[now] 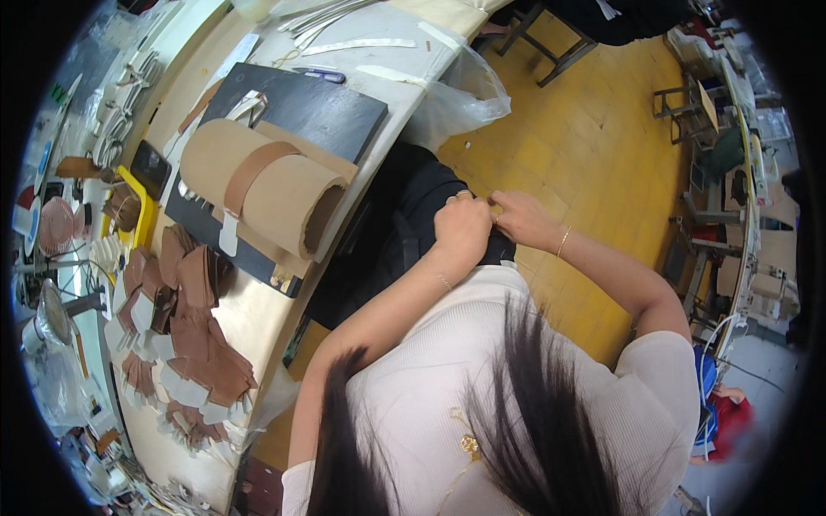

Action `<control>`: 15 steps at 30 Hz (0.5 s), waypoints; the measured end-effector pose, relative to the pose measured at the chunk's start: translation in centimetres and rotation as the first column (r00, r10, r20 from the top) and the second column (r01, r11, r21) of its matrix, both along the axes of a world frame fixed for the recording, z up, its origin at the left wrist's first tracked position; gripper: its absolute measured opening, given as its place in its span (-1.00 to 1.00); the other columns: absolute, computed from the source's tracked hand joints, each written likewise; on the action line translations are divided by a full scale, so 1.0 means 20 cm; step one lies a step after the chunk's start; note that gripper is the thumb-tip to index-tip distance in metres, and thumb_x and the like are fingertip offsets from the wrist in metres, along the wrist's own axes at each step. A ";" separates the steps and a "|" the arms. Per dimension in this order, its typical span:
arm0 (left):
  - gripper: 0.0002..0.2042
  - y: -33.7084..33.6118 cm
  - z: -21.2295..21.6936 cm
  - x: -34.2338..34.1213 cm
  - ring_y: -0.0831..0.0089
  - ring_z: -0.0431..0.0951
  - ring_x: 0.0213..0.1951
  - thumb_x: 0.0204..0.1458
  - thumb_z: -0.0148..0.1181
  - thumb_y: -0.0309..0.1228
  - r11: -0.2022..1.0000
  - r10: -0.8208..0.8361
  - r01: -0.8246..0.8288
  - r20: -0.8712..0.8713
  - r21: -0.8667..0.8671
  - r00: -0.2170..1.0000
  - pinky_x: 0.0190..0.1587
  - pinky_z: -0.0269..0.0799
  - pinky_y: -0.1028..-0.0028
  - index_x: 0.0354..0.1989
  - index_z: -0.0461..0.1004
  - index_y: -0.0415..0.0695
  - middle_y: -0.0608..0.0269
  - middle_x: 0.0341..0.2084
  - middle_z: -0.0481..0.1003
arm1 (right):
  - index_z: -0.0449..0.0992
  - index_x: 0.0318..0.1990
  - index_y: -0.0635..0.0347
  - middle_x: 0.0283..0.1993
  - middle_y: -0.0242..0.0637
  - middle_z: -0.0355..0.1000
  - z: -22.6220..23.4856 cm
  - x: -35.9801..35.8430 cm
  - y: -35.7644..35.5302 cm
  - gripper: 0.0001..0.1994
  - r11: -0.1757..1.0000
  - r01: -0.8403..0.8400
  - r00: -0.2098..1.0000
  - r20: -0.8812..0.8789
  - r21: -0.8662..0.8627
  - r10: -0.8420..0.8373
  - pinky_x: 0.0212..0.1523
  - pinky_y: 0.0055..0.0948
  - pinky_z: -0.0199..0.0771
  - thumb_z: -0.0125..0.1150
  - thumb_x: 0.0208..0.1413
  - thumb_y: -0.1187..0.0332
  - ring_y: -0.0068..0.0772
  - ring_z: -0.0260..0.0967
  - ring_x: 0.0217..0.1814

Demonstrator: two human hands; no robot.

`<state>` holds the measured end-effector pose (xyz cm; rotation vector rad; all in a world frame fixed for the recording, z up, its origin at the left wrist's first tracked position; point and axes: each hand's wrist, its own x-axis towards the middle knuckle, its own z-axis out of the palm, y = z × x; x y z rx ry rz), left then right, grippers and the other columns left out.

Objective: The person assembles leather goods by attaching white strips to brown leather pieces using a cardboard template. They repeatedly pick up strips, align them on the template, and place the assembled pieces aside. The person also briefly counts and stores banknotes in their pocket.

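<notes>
My left hand (465,227) is closed in front of my waist, its knuckles up. Fingertip to fingertip with it, my right hand (525,222) is curled in a pinch; anything between the fingers is too small or hidden to make out. Both hands rest by the top of my black trousers (417,193), away from the table. On the table to the left lies a tan half-round form (241,163) with a brown leather strap (258,172) across it and a white tab at the strap's end. Beneath the form is a black board (331,116).
Brown leather pieces (202,344) pile up on the near table. A phone (151,170), a yellow-rimmed tray (144,219) and a purple-handled tool (323,76) lie around the board. A clear plastic bag (465,99) hangs off the table edge. Stools (551,56) stand on the yellow floor.
</notes>
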<state>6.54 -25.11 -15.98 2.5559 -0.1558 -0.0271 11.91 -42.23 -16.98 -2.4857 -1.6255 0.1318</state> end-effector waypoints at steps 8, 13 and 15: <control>-0.88 -0.01 -0.04 0.00 0.06 0.49 -0.36 -0.12 0.11 -0.45 0.918 0.075 -0.027 0.107 -0.396 0.991 -0.28 0.44 0.25 -0.49 0.48 -0.27 -0.02 -0.46 0.45 | 0.43 -0.32 0.14 -0.18 -0.25 0.35 -0.13 0.03 0.01 -0.82 0.991 0.051 0.998 -0.032 -0.122 -0.055 -0.33 -0.31 0.31 0.13 -0.14 0.35 -0.29 0.37 -0.30; -0.87 -0.04 -0.04 -0.01 0.05 0.49 -0.37 -0.12 0.11 -0.46 0.858 0.077 0.027 0.179 -0.513 0.981 -0.29 0.44 0.23 -0.50 0.46 -0.30 -0.05 -0.45 0.44 | 0.42 -0.29 0.12 -0.23 -0.26 0.31 -0.20 0.02 0.07 -0.81 0.966 0.177 0.984 0.031 -0.186 -0.174 -0.34 -0.33 0.29 0.10 -0.10 0.32 -0.28 0.37 -0.38; -0.86 -0.02 -0.06 0.00 0.05 0.49 -0.36 -0.12 0.10 -0.46 0.864 0.081 0.005 0.147 -0.504 0.986 -0.29 0.44 0.22 -0.50 0.46 -0.31 -0.04 -0.46 0.45 | 0.43 -0.28 0.11 -0.24 -0.27 0.28 -0.23 0.05 0.16 -0.81 0.938 0.194 0.979 0.113 -0.286 -0.168 -0.31 -0.34 0.28 0.08 -0.08 0.30 -0.29 0.35 -0.32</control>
